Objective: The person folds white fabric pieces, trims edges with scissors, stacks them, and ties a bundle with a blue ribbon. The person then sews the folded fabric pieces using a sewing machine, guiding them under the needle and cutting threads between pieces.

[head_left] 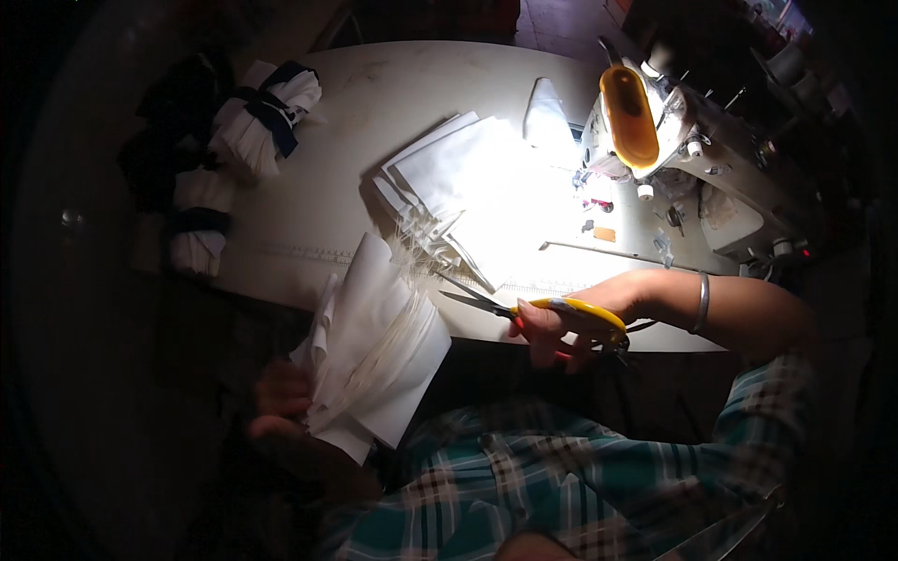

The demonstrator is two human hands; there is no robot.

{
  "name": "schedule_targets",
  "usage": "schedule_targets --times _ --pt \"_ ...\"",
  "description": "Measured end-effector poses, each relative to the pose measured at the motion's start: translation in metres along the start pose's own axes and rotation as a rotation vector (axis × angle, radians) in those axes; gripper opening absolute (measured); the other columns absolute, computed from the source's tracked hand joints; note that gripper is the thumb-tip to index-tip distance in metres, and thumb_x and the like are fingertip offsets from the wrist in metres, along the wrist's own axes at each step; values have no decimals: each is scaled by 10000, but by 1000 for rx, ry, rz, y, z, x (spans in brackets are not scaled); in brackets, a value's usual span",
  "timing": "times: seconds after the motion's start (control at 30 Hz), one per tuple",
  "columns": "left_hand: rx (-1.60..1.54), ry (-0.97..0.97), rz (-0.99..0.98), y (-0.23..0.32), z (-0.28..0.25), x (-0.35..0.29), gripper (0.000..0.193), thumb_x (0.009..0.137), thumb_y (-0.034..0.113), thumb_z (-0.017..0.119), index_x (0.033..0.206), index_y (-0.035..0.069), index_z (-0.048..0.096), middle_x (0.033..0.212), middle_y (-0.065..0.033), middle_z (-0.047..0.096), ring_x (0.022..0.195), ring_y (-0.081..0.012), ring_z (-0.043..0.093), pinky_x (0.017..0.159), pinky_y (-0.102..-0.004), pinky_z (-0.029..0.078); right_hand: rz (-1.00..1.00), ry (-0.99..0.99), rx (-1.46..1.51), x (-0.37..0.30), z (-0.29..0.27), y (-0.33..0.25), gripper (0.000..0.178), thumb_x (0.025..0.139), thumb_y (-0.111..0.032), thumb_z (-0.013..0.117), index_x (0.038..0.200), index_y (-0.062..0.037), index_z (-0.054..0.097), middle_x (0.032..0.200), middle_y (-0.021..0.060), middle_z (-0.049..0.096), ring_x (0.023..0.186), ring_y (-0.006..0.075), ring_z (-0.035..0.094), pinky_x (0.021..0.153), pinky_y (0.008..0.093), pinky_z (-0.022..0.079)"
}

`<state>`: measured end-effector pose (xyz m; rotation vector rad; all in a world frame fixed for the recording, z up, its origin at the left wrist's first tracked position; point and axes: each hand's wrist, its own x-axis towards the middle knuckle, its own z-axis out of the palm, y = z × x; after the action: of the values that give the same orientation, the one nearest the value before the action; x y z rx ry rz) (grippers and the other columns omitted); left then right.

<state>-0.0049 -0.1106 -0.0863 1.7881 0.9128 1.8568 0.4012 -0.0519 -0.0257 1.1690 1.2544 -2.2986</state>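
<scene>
Dim room all round, one pool of lamp light on the white tabletop point(327, 201) beside the sewing machine point(673, 140). Down at the near edge, the right hand point(571, 327) has its grip closed round the yellow handles of the scissors point(524, 307), blades parted a little and pointing toward ten o'clock. Straight along that line sit the loose threads point(412, 251) trailing between the flat white fabric pieces point(468, 187) on the tabletop and the fanned stack of white fabric pieces point(379, 360). The left hand point(281, 402) holds that stack from below, grip wrapped on its lower edge, well in shadow. So the threads lie at ten o'clock from the blade tips, just beside them; the stack's long axis runs from one o'clock to seven. Tied white bundles point(257, 117) rest far off at ten o'clock.
</scene>
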Motion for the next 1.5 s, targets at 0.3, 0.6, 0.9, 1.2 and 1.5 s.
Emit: schedule_targets --times 0.3,0.6,0.9,1.2,1.5 --pt "-127 -544 322 -44 -62 -6 642 1022 592 176 834 131 582 881 -68 609 833 -187 579 906 -431 472 -99 82 -31 10 10 -46 1228 723 -950 296 1375 91 331 1020 255 561 973 309 626 777 459 578" --pt "149 -216 354 33 18 -19 660 1009 617 95 803 174 540 889 -43 589 847 -192 556 925 -436 458 -66 87 -95 18 4 -58 1113 760 -909 333 1313 53 414 888 150 595 783 211 656 580 329 582" --pt "179 -10 283 54 58 -17 609 1035 558 175 749 185 564 763 8 589 821 -156 550 914 -394 408 -165 279 -238 20 6 -66 745 915 -670 473 1268 -16 524 675 39 544 557 134 586 477 277 510" --pt "-10 -14 155 25 2 -23 612 1036 558 120 739 188 506 766 -9 519 745 -179 488 787 -377 420 -144 271 -166 15 6 -59 738 868 -691 561 1206 -35 570 656 -18 480 504 84 500 445 218 420" --pt "48 258 149 39 40 -14 573 1053 526 161 667 194 425 692 2 423 711 -168 434 745 -354 407 -261 80 -270 34 4 -65 820 799 -882 310 724 -97 534 559 0 434 505 125 471 477 253 400"
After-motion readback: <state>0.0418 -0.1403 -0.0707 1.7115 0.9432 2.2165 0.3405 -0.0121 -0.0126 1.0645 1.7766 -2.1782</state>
